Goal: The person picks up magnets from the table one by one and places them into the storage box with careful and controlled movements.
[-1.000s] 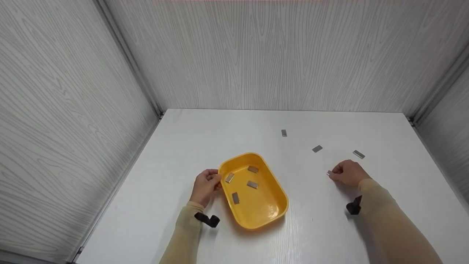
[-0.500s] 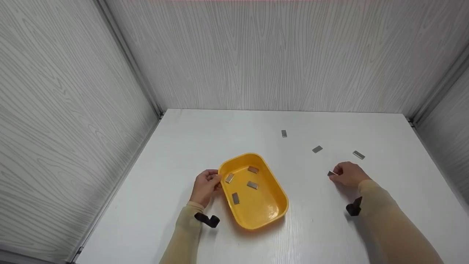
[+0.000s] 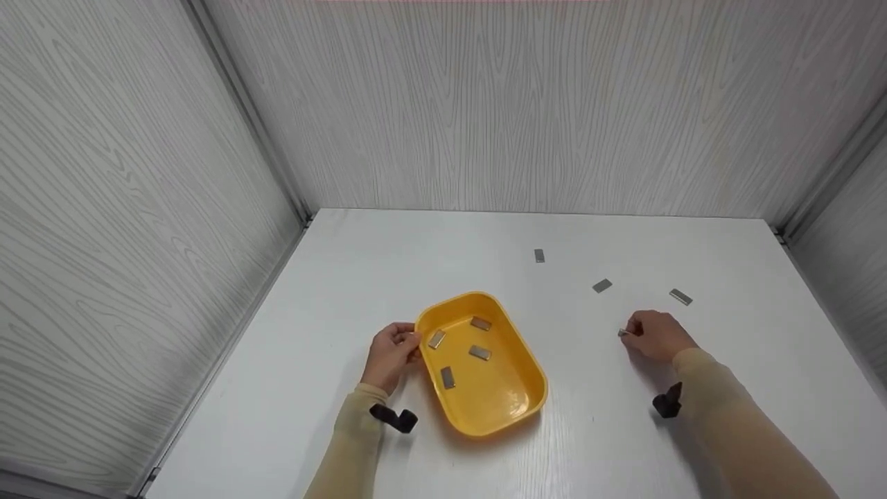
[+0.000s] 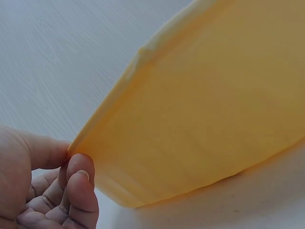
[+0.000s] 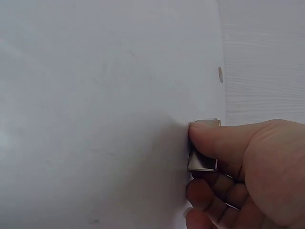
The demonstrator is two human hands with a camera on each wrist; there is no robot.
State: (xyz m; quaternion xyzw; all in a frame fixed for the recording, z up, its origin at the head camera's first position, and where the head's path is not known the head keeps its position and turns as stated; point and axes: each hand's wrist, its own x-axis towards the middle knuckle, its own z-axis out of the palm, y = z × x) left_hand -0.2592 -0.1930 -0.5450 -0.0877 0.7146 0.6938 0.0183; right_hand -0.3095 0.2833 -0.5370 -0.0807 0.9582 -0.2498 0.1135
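Note:
My left hand [image 3: 389, 357] pinches the left rim of a yellow plastic tray [image 3: 495, 409]; in the left wrist view, its thumb lies on the tray wall [image 4: 190, 109]'s upper edge, fingers below. Several small silver rectangular metal pieces [image 3: 448, 378] lie inside the tray. To the right, my right hand [image 3: 658, 336] holds another such metal piece [image 5: 204, 164] between thumb and fingers, low over the table. The thumb covers part of this piece in the right wrist view, so its exact kind is unclear.
Three more metal pieces lie on the white table [image 3: 360, 263]: one at the back middle [image 3: 539, 256], one nearer the right hand [image 3: 602, 285], one behind that hand [image 3: 680, 296]. Wood-grain panels [image 3: 485, 104] enclose the back and sides.
The metal piece in my right fingers has turned: its flat face showed half a second ago, now less of it shows. The left hand and tray stay put; the head view has shifted slightly.

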